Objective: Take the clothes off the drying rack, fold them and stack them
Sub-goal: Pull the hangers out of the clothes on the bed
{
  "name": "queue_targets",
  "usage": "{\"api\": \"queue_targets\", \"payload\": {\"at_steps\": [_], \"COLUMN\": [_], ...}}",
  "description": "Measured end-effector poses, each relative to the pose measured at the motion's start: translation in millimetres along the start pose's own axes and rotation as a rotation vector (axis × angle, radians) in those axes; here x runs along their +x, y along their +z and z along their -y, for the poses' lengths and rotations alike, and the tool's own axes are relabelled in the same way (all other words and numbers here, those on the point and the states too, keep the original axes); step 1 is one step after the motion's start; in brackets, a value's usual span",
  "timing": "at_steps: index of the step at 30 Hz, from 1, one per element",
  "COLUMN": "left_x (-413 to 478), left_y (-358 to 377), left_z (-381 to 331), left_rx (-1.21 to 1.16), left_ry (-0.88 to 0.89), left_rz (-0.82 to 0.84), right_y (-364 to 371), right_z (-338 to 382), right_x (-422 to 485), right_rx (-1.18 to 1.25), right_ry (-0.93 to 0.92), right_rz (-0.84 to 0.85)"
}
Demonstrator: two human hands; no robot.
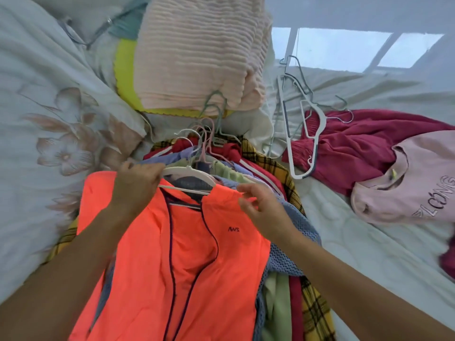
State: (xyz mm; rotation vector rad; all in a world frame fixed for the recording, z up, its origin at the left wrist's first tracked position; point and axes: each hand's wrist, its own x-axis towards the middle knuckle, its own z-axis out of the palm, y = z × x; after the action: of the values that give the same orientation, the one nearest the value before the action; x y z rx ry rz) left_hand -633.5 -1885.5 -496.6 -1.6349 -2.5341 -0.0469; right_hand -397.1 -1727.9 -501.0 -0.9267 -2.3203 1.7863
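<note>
Orange shirt [172, 242] covers most of the pile [278, 303] beneath; left hand [136, 185] grips one shoulder by the hanger [194, 171], right hand [263, 210] pinches the other

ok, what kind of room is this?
Probably a bedroom: the clothes pile lies on a quilted white mattress, a floral duvet is bunched at the left, and a window sits beyond the bed.

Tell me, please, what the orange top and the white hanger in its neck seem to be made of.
The orange top: probably thin synthetic sports fabric, smooth with a slight sheen; it lies flat with few creases. The white hanger: likely plastic, matte; its arms are broad and moulded, not thin wire.
</note>
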Motion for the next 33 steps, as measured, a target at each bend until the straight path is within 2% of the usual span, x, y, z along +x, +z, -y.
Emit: {"api": "queue_targets", "payload": {"at_steps": [4,7,9,13,17,19,22,23,25,27,30,33], "left_x": [-6,-8,-8,-1,8,11,7,2,-10,-12,-1,11], "left_y": [-59,-96,-117,-147,-153,-150,-130,-122,-106,-94,-79,-67], "left_z": [-52,-82,-100,-134,-206,-245,-269,-278,-311,-359,-431,-489], "left_rx": [-0.169,-0.371,-0.493,-0.570,-0.704,-0.722,-0.756,-0.772,-0.872,-1.102,-1.337,-1.401], "left_ry": [0.200,0.177,0.224,0.223,0.239,0.193,-0.104,-0.211,-0.399,-0.574,-0.725,-0.772], "left_rz": [-0.031,-0.020,0.014,0.140,0.165,0.091,0.017,0.043,0.102,0.129,0.201,0.272], "right_y": [7,-16,-42,-109,-181,-226,-304,-327,-363,-387,-400,-406], "right_z": [50,83,91,75,44,20,-22,-36,-62,-82,-106,-124], "right_x": [-8,-18,-28,-67,-120,-153,-214,-233,-258,-267,-271,-273], "right_rx": [-0.116,-0.074,-0.109,-0.107,-0.073,-0.078,-0.029,0.070,0.450,0.864,1.144,1.412], "right_ry": [-0.189,-0.148,-0.162,-0.152,-0.103,-0.044,0.104,0.170,0.258,0.231,0.128,0.053], "right_rz": [-0.004,-0.048,-0.039,-0.104,-0.114,-0.136,-0.263,-0.351,-0.556,-0.661,-0.735,-0.848]}}
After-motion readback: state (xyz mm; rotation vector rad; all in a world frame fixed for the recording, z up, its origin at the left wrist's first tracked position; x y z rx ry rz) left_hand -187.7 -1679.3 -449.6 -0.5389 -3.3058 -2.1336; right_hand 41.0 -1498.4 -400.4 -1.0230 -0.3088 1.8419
